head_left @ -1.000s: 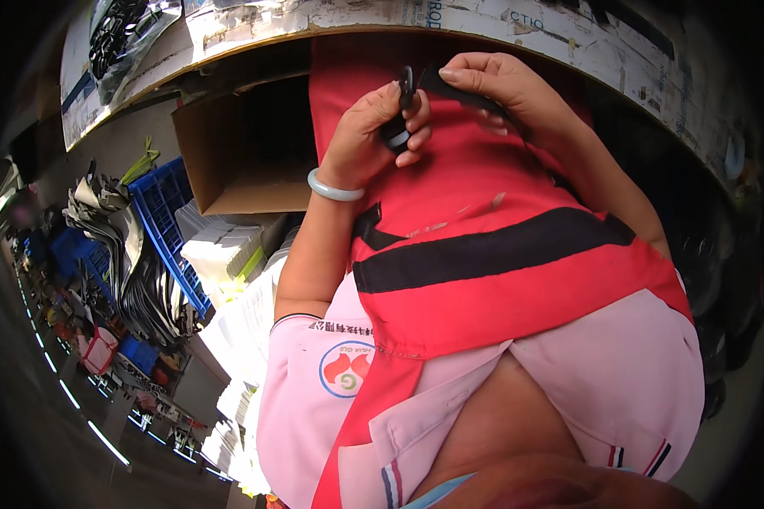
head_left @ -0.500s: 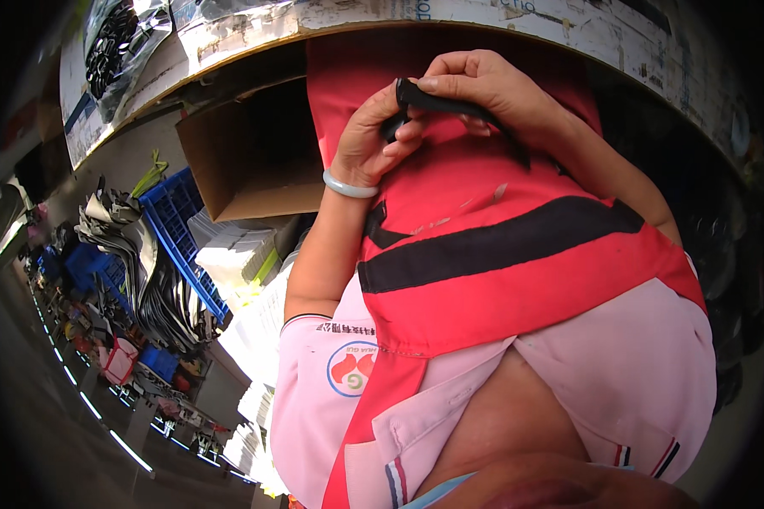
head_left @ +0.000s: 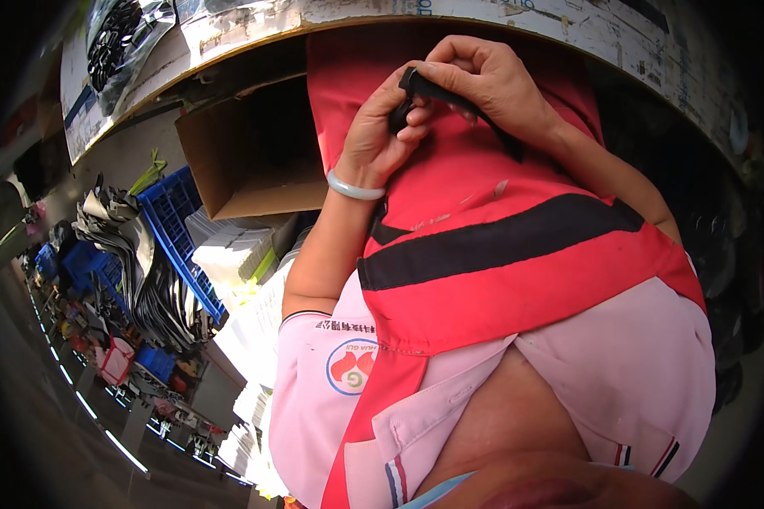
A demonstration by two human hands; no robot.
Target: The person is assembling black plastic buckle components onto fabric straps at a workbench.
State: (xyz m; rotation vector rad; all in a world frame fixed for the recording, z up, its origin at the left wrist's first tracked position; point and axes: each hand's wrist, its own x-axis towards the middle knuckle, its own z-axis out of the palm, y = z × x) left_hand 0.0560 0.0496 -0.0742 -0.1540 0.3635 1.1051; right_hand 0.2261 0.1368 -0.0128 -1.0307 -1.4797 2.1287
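As the head view shows, left hand (head_left: pixel 376 129) curls round and right hand (head_left: pixel 499 86) pinches a black strap (head_left: pixel 433 88) over the red apron (head_left: pixel 450 182), near the table (head_left: pixel 263 32); strap looks light, pliant, likely best held at its left end.

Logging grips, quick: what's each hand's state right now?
Left hand: closed on a small black piece, details unclear.
Right hand: closed, pinching a black strip.

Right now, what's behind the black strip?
The apron shows behind the strip. The left hand and right hand cover parts of it, so what's behind those can't be seen.
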